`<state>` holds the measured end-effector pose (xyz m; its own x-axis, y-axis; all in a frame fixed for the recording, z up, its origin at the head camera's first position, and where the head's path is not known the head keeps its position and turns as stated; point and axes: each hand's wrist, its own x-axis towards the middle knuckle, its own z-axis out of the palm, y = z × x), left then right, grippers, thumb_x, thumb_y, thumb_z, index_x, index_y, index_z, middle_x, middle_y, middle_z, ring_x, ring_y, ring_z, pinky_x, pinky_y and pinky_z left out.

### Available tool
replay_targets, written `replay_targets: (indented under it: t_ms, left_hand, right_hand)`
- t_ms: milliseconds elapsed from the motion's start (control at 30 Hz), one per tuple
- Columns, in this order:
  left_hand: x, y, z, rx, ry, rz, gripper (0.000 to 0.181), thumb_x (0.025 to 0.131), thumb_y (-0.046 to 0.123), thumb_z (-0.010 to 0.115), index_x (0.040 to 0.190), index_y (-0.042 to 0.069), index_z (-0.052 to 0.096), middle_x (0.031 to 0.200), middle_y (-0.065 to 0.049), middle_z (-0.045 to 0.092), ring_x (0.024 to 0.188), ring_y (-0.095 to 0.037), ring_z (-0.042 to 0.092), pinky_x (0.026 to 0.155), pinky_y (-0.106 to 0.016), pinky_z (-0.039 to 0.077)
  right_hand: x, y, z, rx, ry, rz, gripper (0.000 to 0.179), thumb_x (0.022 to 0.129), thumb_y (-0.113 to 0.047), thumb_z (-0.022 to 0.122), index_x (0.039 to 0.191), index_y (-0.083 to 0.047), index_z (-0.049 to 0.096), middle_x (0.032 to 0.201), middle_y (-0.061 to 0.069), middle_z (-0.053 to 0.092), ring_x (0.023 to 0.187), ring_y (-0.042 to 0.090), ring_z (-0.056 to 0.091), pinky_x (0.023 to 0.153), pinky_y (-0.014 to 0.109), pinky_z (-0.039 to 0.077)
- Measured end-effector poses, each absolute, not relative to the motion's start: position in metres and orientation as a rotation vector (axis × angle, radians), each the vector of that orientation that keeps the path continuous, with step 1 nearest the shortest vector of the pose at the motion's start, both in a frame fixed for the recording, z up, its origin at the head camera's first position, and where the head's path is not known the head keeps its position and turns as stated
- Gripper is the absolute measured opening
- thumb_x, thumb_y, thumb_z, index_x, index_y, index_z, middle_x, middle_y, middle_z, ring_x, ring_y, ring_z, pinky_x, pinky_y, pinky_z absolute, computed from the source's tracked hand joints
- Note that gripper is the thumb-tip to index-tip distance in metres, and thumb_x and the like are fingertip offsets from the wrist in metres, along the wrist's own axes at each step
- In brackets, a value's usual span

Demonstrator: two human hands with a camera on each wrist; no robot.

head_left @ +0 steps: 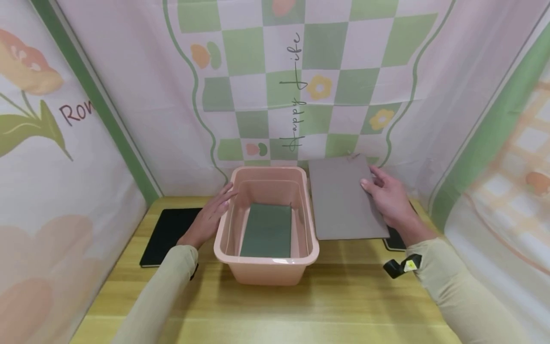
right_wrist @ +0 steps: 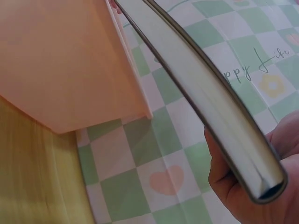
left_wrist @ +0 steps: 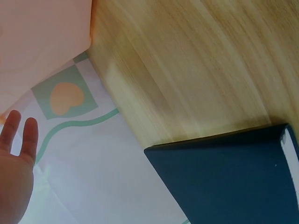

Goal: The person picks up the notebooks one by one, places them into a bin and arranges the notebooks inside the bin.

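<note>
A grey notebook [head_left: 348, 203] is in my right hand [head_left: 391, 198], thumb on its cover and fingers under its right edge. The right wrist view shows its page edges [right_wrist: 205, 93] side-on, raised above the table beside the bin. My left hand [head_left: 208, 217] touches the left rim of the pink plastic bin [head_left: 268, 272] with its fingers extended. In the left wrist view, two fingers [left_wrist: 29, 140] of that hand show straight. Flat on the floor of the bin lies a dark green notebook [head_left: 267, 231].
A black notebook [head_left: 169, 236] rests on the wooden table [head_left: 275, 310] left of the bin. Another dark book [head_left: 394, 239] lies at the right, mostly hidden under the grey notebook and right arm. Printed curtains [head_left: 253, 95] stand behind and at both sides.
</note>
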<state>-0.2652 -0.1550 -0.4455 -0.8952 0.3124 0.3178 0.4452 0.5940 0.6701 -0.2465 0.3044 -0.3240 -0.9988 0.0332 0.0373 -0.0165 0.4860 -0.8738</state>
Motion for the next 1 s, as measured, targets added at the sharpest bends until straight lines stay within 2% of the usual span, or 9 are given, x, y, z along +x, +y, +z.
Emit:
replay_targets:
  t_ms: [200, 567, 833, 1000]
  left_hand:
    - [-0.263, -0.154, -0.446, -0.628, -2.659, -1.199, 0.049, 0.110, 0.053, 0.024, 0.155, 0.040, 0.040, 0.168, 0.028, 0.016, 0.160, -0.011, 0.014, 0.127, -0.058, 0.019]
    - [-0.265, -0.156, -0.447, -0.630, -2.649, -1.206, 0.054, 0.110, 0.055, 0.024, 0.156, 0.034, 0.041, 0.167, 0.029, 0.016, 0.160, -0.012, 0.014, 0.127, -0.060, 0.019]
    - [-0.265, -0.156, -0.447, -0.640, -2.644, -1.199, 0.048, 0.110, 0.052, 0.025, 0.155, 0.041, 0.039, 0.168, 0.026, 0.016, 0.161, -0.017, 0.016, 0.126, -0.062, 0.020]
    - [-0.264, -0.155, -0.446, -0.645, -2.643, -1.203, 0.050, 0.110, 0.053, 0.025, 0.156, 0.039, 0.040, 0.168, 0.026, 0.017, 0.160, -0.014, 0.016, 0.126, -0.061, 0.020]
  right_hand:
    - [-0.245, 0.301, -0.322, -0.013, -2.667, 1.572, 0.067, 0.109, -0.031, 0.046, 0.165, -0.012, 0.013, 0.158, 0.032, 0.037, 0.143, 0.047, 0.044, 0.118, 0.061, 0.034]
    - [-0.247, 0.301, -0.320, 0.022, -2.678, 1.562, 0.067, 0.110, -0.033, 0.044, 0.165, -0.012, 0.011, 0.160, 0.031, 0.034, 0.144, 0.047, 0.042, 0.118, 0.062, 0.034]
    - [-0.247, 0.294, -0.314, 0.004, -2.656, 1.578, 0.067, 0.109, -0.030, 0.045, 0.165, -0.010, 0.013, 0.158, 0.029, 0.040, 0.141, 0.044, 0.047, 0.117, 0.059, 0.037]
    - [-0.248, 0.291, -0.310, -0.036, -2.661, 1.578, 0.068, 0.109, -0.031, 0.046, 0.165, -0.012, 0.011, 0.162, 0.028, 0.034, 0.147, 0.043, 0.039, 0.121, 0.058, 0.032]
